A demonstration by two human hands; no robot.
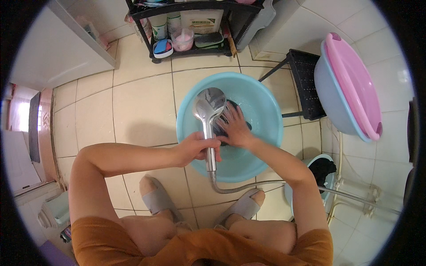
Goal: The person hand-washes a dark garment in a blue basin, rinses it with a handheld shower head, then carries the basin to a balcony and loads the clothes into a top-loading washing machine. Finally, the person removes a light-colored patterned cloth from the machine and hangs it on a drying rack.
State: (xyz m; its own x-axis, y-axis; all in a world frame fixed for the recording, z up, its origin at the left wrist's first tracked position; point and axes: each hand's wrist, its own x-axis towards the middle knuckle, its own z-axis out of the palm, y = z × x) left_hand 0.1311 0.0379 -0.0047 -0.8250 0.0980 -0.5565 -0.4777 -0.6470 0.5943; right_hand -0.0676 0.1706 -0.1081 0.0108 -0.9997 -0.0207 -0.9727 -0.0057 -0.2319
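Observation:
My left hand (199, 148) is closed around the handle of a chrome shower head (210, 99), held above a light blue plastic basin (278, 133) on the floor. Water sprays from the head onto my right hand (235, 128), which lies with spread fingers on a dark, wet item (230, 105) in the basin. That item is mostly covered by the hand and the shower head; whether the fingers grip it cannot be told. A flexible metal hose (239, 189) runs from the handle to the right, passing by my right forearm.
A black shelf rack (196, 10) with bottles and brushes stands ahead. On the right, a pink basin (362, 83) nests in a blue basin (327, 96) beside a black stool (303, 83). A bucket (289, 196) with black cloth (321, 171) stands lower right. A white door (63, 50) is at left.

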